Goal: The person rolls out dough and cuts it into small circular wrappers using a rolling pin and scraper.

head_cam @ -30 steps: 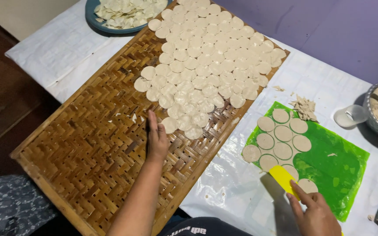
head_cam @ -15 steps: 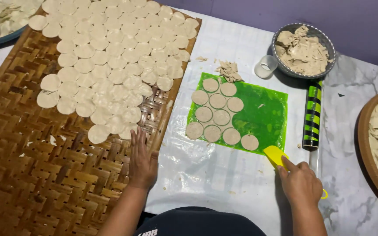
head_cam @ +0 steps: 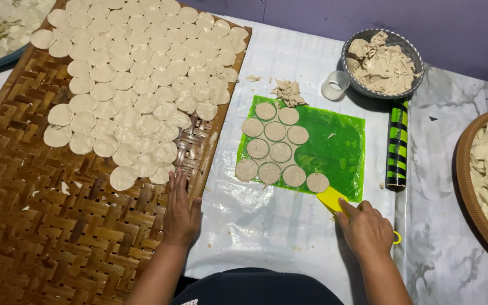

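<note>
lifting is being started: a scraper [head_cam: 332,199] is being gripped by the right hand [head_cam: 366,229] beside the mat [head_cam: 334,141]; ten discs [head_cam: 275,131] are waiting, left hand [head_cam: 180,210] fingers pressed flat on the tray [head_cam: 40,237].

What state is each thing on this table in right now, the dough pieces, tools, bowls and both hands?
Left hand: flat on the woven tray's edge, holding nothing.
Right hand: closed on the yellow scraper.
Yellow scraper: blade tip at the green mat's near edge.
Green mat: flat, carrying ten cut dough rounds.
Woven tray: far half covered with overlapping rounds.
Metal bowl: heaped with dough scraps.
Striped roller: lying idle beside the mat.
Small cup: upright.
</note>
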